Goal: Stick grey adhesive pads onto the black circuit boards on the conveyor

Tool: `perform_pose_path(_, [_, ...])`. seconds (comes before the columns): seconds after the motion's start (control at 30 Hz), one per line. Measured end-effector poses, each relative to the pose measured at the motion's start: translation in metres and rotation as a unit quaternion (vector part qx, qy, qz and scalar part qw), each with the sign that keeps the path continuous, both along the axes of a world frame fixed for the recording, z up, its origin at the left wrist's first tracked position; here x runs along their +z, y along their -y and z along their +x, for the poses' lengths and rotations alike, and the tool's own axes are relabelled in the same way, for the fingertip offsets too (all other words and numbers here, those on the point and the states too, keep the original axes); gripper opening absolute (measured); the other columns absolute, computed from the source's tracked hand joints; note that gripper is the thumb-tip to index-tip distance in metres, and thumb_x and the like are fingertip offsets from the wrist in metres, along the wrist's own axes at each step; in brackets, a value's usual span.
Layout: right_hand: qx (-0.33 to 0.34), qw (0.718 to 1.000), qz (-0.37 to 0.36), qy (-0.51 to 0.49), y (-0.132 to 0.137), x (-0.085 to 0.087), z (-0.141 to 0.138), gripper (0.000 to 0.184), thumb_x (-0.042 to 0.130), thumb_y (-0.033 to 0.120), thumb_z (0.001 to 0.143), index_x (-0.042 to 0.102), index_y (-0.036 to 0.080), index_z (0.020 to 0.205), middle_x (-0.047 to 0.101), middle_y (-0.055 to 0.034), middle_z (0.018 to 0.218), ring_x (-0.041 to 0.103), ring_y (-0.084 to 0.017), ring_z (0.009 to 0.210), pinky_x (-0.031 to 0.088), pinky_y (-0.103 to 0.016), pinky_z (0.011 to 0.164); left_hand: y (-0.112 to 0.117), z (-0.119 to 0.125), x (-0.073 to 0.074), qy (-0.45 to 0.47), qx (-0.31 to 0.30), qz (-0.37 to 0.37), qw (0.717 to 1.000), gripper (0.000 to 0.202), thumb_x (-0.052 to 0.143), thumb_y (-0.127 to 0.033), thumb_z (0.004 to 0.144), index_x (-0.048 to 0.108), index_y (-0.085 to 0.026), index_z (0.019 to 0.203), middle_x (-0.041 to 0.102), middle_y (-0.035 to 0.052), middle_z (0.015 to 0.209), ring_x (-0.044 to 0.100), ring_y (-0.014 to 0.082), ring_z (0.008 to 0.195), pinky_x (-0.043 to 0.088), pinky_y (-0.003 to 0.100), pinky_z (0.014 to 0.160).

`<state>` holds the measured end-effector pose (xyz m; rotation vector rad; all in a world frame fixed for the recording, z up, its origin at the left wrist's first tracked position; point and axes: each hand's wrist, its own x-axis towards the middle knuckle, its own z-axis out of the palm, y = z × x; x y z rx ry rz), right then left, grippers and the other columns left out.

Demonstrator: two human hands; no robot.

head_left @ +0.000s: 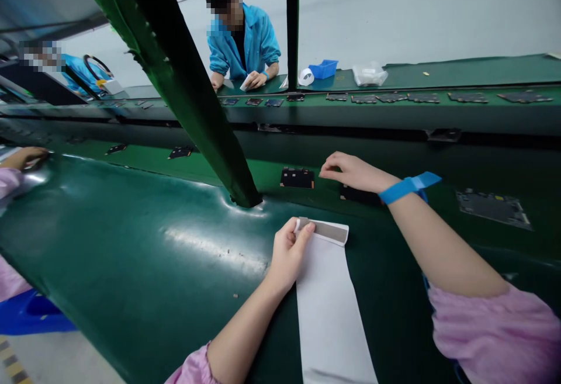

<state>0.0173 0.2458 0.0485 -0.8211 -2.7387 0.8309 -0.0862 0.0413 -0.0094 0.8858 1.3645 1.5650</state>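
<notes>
My left hand (287, 249) rests on the green table and pinches the far left corner of a long white strip (326, 302), where a grey sticker (326, 230) lies across its end. My right hand (350, 170), with a blue wrist strap (407, 186), reaches out over the green conveyor belt (210, 168). Its fingers are curled and touch a dark board (359, 195) that lies mostly hidden under the hand. Another dark circuit board (297, 178) lies just left of that hand.
A slanted green post (193, 92) rises from the table ahead of my left hand. Several more boards ride the near and far belts. A person in a blue coat (245, 45) works opposite; another person's hand (26, 157) is at the left edge. A blue bin (323, 69) stands across.
</notes>
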Motion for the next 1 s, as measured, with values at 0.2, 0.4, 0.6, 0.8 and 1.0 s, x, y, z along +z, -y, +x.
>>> perform_pose_path(0.2, [0.044, 0.998, 0.026, 0.044, -0.048, -0.025, -0.024, 0.029, 0.05, 0.039, 0.082, 0.069, 0.016, 0.082, 0.061, -0.0115, 0.098, 0.057, -0.024, 0.089, 0.044, -0.035, 0.082, 0.001, -0.002, -0.002, -0.007, -0.02, -0.016, 1.0, 0.037, 0.061, -0.051, 0.081, 0.056, -0.015, 0.075, 0.045, -0.0035, 0.064, 0.037, 0.0092, 0.058, 0.03, 0.02, 0.053])
perform_pose_path(0.4, [0.062, 0.995, 0.032, 0.07, -0.062, -0.028, -0.024, 0.035, 0.05, 0.044, 0.081, 0.071, 0.017, 0.087, 0.062, -0.0129, 0.105, 0.058, -0.025, 0.088, 0.045, -0.035, 0.079, 0.002, -0.002, -0.004, -0.013, -0.02, -0.026, 0.999, 0.032, 0.06, -0.046, 0.084, 0.061, -0.015, 0.08, 0.051, -0.0017, 0.068, 0.043, 0.0106, 0.062, 0.034, 0.021, 0.057])
perform_pose_path(0.6, [0.095, 0.991, 0.031, 0.083, -0.063, -0.031, -0.019, 0.033, 0.05, 0.044, 0.081, 0.07, 0.018, 0.079, 0.066, -0.0097, 0.092, 0.059, -0.025, 0.086, 0.045, -0.035, 0.077, 0.002, -0.002, -0.002, -0.024, -0.018, -0.028, 0.999, 0.03, 0.06, -0.044, 0.084, 0.062, -0.015, 0.081, 0.053, -0.0016, 0.069, 0.044, 0.0107, 0.063, 0.035, 0.021, 0.058])
perform_pose_path(0.8, [0.003, 0.994, 0.037, 0.104, -0.061, -0.034, -0.015, 0.032, 0.058, 0.038, 0.077, 0.064, 0.015, 0.097, 0.061, -0.0146, 0.107, 0.061, -0.025, 0.087, 0.048, -0.035, 0.077, 0.002, -0.002, -0.001, -0.037, -0.021, -0.035, 0.998, 0.031, 0.059, -0.046, 0.084, 0.06, -0.016, 0.079, 0.05, -0.0024, 0.066, 0.041, 0.0103, 0.061, 0.032, 0.021, 0.055])
perform_pose_path(1.0, [-0.041, 0.998, -0.02, 0.054, -0.048, -0.021, 0.038, 0.076, 0.063, 0.055, 0.068, 0.044, 0.022, 0.134, 0.05, -0.0138, 0.134, 0.053, -0.035, 0.117, 0.045, -0.048, 0.096, 0.001, -0.002, -0.003, -0.03, -0.021, -0.026, 0.999, 0.033, 0.059, -0.048, 0.083, 0.056, -0.016, 0.075, 0.046, -0.003, 0.064, 0.038, 0.0103, 0.058, 0.03, 0.022, 0.053])
